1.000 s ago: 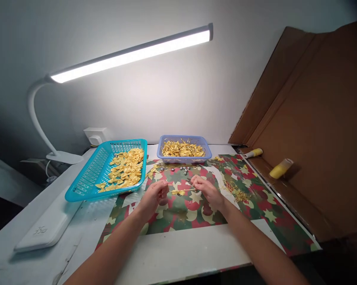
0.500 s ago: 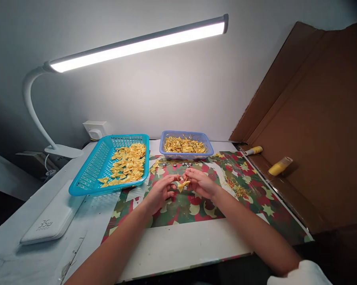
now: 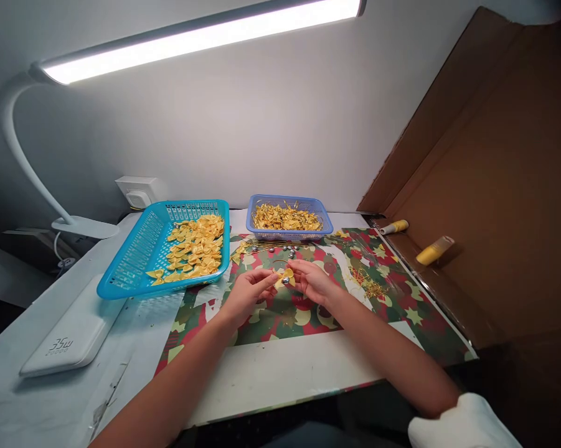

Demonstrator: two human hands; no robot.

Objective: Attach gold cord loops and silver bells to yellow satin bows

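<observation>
Between my two hands is a yellow ribbon bow [image 3: 287, 277] with a silver bell at its middle. A thin gold wire or cord [image 3: 280, 261] arcs above it. My left hand [image 3: 252, 290] pinches the bow's left side between thumb and fingertips. My right hand [image 3: 312, 281] grips the right side with closed fingertips. Both are held just above the camouflage-like patterned sheet [image 3: 280, 323]. Several silver bells [image 3: 291, 251] and gold wire lengths [image 3: 266, 243] lie just beyond my fingers.
At left a turquoise basket [image 3: 126, 249] holds several yellow bows. A blue-violet basket [image 3: 289, 235] of bows with gold strands stands behind. Gold scraps [image 3: 368, 285] lie right. A white power bank [image 3: 70, 336], lamp [image 3: 9, 118] and cardboard wall [image 3: 485, 186] surround the place.
The bow has turned so its bell faces me, and my left hand has moved from beside it to gripping it. The whole view has shifted slightly.
</observation>
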